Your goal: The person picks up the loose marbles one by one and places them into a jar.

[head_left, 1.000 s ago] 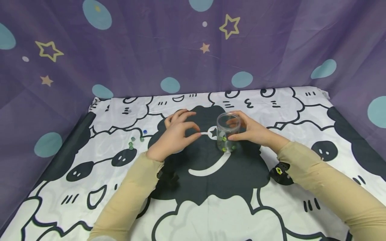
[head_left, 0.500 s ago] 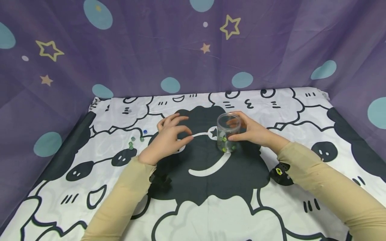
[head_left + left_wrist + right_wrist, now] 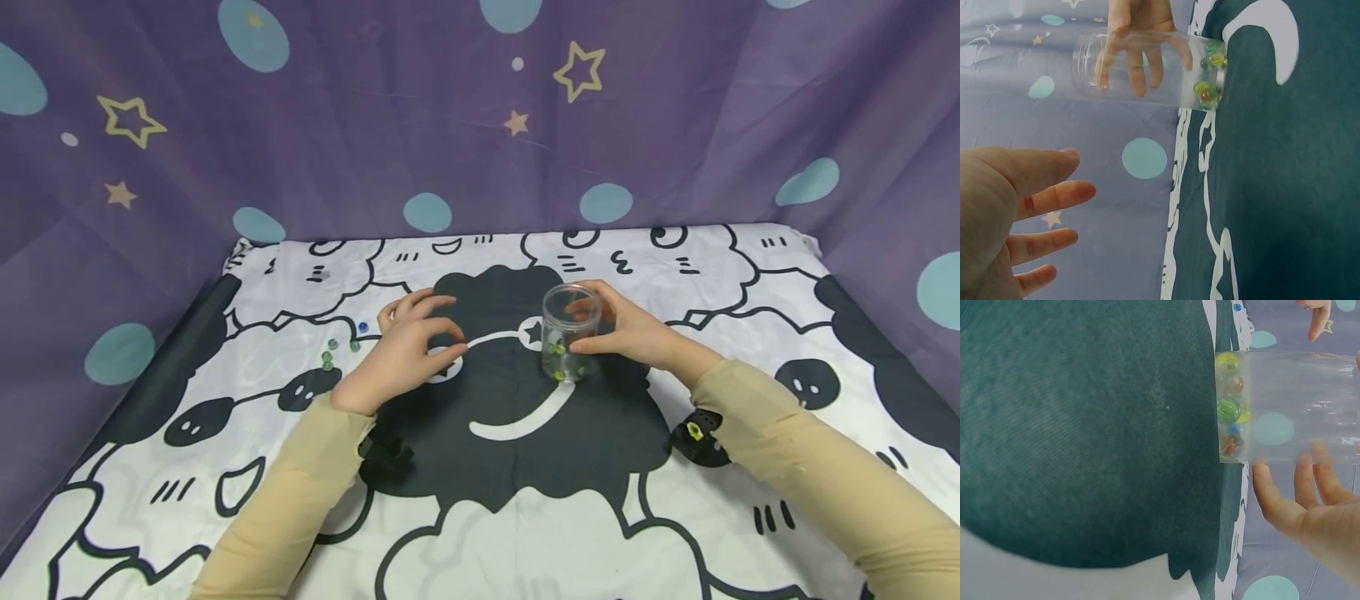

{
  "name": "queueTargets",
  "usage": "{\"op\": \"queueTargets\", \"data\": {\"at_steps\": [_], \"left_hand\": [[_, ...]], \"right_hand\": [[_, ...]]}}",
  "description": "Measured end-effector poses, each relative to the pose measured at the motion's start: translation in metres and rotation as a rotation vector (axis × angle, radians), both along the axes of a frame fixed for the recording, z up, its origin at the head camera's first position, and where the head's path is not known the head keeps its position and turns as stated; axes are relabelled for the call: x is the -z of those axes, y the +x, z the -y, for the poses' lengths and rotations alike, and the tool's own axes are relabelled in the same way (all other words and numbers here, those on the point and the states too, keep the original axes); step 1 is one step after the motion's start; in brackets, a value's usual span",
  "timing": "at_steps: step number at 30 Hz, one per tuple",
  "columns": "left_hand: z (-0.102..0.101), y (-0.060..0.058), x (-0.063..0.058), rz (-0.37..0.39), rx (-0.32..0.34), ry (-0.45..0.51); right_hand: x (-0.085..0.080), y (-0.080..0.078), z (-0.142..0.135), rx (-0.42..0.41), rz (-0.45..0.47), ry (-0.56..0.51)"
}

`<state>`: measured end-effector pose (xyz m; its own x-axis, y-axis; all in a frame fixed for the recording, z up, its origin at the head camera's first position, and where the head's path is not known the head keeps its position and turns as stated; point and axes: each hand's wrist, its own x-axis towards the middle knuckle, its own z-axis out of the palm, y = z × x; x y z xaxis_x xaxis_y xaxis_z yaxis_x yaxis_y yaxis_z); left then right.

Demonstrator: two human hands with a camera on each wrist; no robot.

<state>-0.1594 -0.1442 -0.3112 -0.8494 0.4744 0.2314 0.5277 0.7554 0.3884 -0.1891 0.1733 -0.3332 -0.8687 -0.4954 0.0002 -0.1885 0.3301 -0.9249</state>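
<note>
A clear plastic jar (image 3: 557,354) without a lid stands upright on the dark part of the printed cloth. Several green, yellow, red and blue marbles (image 3: 1229,411) lie at its bottom. My right hand (image 3: 633,332) holds the jar from the right, thumb in front and fingers behind. To the left of the jar hovers my left hand (image 3: 401,354), fingers apart and slightly bent. Nothing shows between its thumb and fingers (image 3: 1060,199) in the left wrist view. Just left of this hand lie several loose green marbles (image 3: 327,361) and one blue marble (image 3: 363,327).
A white cloth (image 3: 517,542) with black cartoon sheep covers the table. Behind it hangs a purple curtain (image 3: 465,125) with stars and blue dots. Both forearms wear beige sleeves (image 3: 810,454), with a dark wrist device (image 3: 697,437) below the right one.
My left hand has moved left, away from the jar and closer to the loose marbles. My right hand and the jar have stayed in place.
</note>
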Motion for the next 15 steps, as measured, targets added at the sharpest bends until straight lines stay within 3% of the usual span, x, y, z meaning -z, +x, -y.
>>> {"op": "queueTargets", "data": {"at_steps": [15], "left_hand": [[0.024, 0.003, 0.003, -0.014, -0.034, -0.008]], "right_hand": [[-0.001, 0.000, -0.001, -0.001, 0.001, 0.007]]}}
